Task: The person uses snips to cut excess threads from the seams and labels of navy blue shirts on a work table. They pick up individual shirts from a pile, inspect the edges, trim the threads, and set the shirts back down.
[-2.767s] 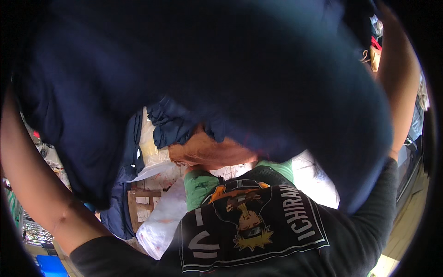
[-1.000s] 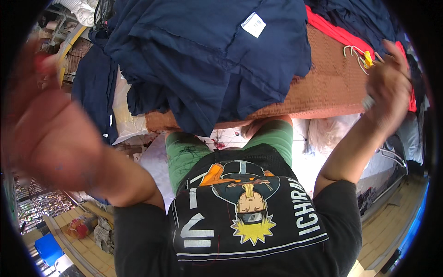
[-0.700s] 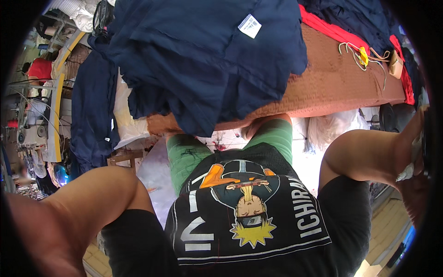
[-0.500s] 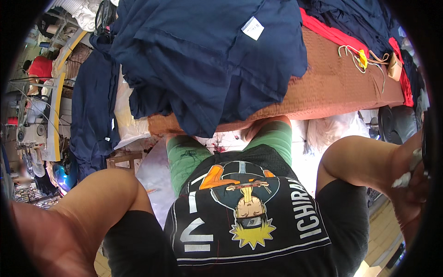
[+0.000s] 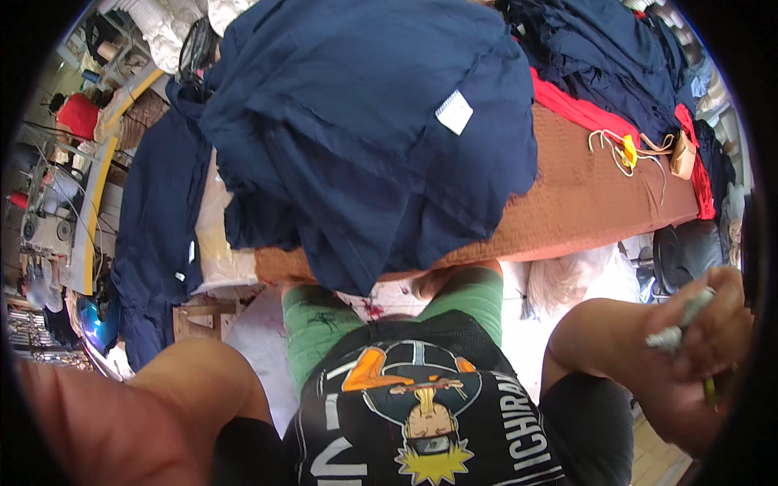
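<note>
My right hand [image 5: 703, 356], raised at the right side, has its fingers closed round an object with whitish, wrapped-looking parts [image 5: 666, 338]. A small yellow-green bit shows lower in that hand; the object's exact kind is unclear. At the lower left my left hand [image 5: 101, 421] is close, blurred and cut off by the picture's dark rim, so its fingers are hidden. Ahead, apart from both hands, lies a large heap of navy garments [image 5: 348, 138]. A white label [image 5: 455, 112] lies on top of it.
The heap rests on a brown cloth-covered surface [image 5: 583, 190]. A red strip [image 5: 579, 105], pale cords with a yellow piece [image 5: 628, 151] and more navy cloth [image 5: 600, 57] lie at right. Navy garments hang at left [image 5: 158, 194], near a sewing machine [image 5: 50, 231]. A black seat [image 5: 689, 251] stands at right.
My right hand has come further into view from the right rim, showing the whitish object more fully. The heap and surface sit lower in the picture as the view has shifted.
</note>
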Tool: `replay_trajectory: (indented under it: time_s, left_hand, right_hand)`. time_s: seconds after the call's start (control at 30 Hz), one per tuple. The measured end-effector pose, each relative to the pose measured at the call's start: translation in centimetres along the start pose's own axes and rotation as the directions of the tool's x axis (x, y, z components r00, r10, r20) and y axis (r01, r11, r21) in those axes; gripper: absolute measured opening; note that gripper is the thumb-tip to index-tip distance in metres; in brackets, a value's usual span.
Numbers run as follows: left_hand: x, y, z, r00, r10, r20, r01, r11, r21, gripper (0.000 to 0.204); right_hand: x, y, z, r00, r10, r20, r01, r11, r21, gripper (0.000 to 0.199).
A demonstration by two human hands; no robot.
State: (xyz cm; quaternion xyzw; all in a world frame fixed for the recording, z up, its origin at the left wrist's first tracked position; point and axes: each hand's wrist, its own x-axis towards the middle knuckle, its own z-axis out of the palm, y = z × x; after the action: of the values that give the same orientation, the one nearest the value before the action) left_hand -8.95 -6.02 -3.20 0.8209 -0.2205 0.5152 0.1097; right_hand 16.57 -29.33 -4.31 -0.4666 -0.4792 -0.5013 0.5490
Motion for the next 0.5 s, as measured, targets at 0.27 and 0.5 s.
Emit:
replay_trajectory:
  time_s: [0.27, 0.5]
  left_hand:
    - [-4.5, -5.4, 10.9, 0.980, -0.142, 0.139, 0.117, 0.978, 0.174, 0.034]
    - [-10.6, -8.3, 18.0, 0.933, -0.341, 0.113, 0.257, 0.853, 0.454, 0.033]
  right_hand:
    - [-11.7, 2.7, 6.0, 0.596, 0.630, 0.498, -0.779, 0.604, 0.169, 0.022]
    - [-17.8, 5.7, 10.1, 0.414, 0.752, 0.513, -0.910, 0.352, 0.218, 0.017]
